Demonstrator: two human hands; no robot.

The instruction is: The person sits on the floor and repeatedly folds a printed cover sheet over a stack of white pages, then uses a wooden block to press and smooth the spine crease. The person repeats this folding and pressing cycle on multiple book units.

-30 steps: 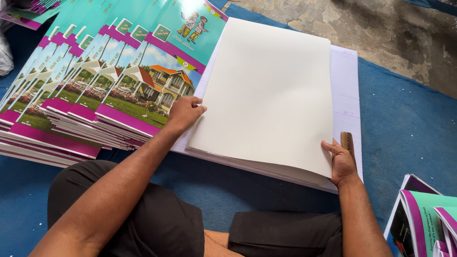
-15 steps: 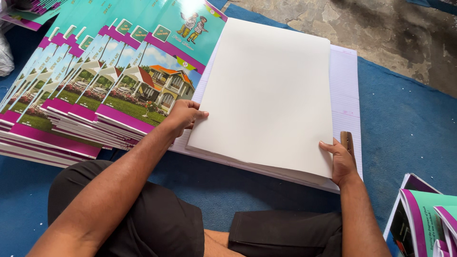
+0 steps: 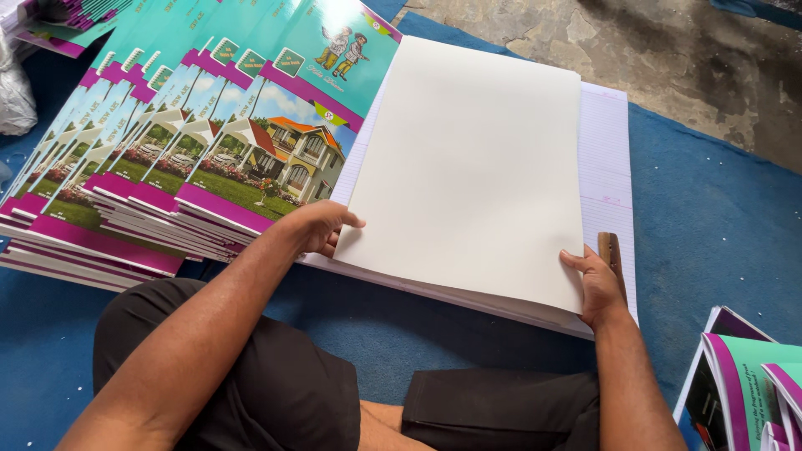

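A large blank white sheet (image 3: 472, 167) lies on top of a thick stack of ruled paper (image 3: 606, 159) in front of me. My left hand (image 3: 317, 227) pinches the sheet's left edge near its lower corner, thumb on top. At the lower right corner, the fingers of my right hand (image 3: 597, 284) curl over the sheet's edge. A short brown wooden stick (image 3: 612, 250) lies on the ruled paper, just beside my right hand.
A fanned row of glossy teal and magenta covers with a house picture (image 3: 167, 167) lies left of the paper stack. More such covers (image 3: 743, 384) sit at the lower right. Everything rests on a blue mat (image 3: 710, 217); bare concrete floor (image 3: 652, 50) is beyond.
My left hand has slid a little toward me along the sheet's left edge. The right hand and the sheet have barely moved.
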